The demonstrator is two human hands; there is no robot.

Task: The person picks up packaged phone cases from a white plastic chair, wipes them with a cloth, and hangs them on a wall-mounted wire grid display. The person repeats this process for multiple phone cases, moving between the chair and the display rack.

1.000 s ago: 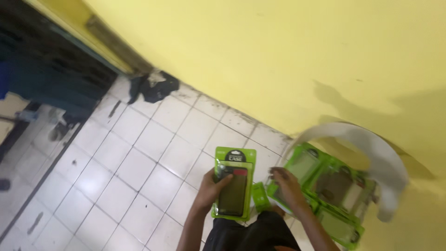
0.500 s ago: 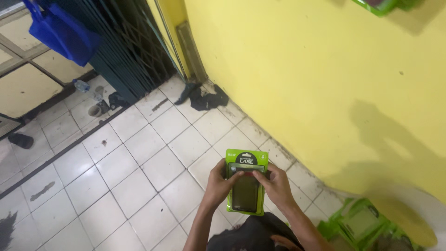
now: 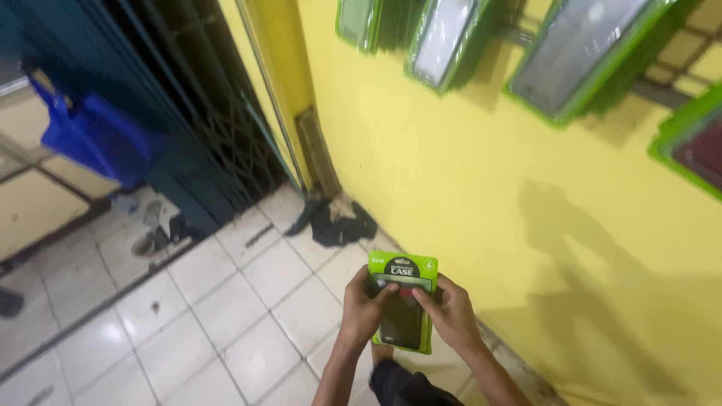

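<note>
White floor tiles point(image 3: 226, 301) and a yellow wall point(image 3: 451, 165) frame my view. I hold the green phone-case packet point(image 3: 402, 310) upright near me, left hand point(image 3: 362, 308) and right hand point(image 3: 451, 312) closed on its sides. Thumbs-only grip could let it slip to the floor, I judge.

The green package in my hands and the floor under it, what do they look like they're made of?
The green phone-case package, held by the left hand and right hand, looks like printed card with a glossy clear plastic front: a dark case shows through. The floor looks like glazed white ceramic tile, with square grout lines and a dull sheen.
</note>
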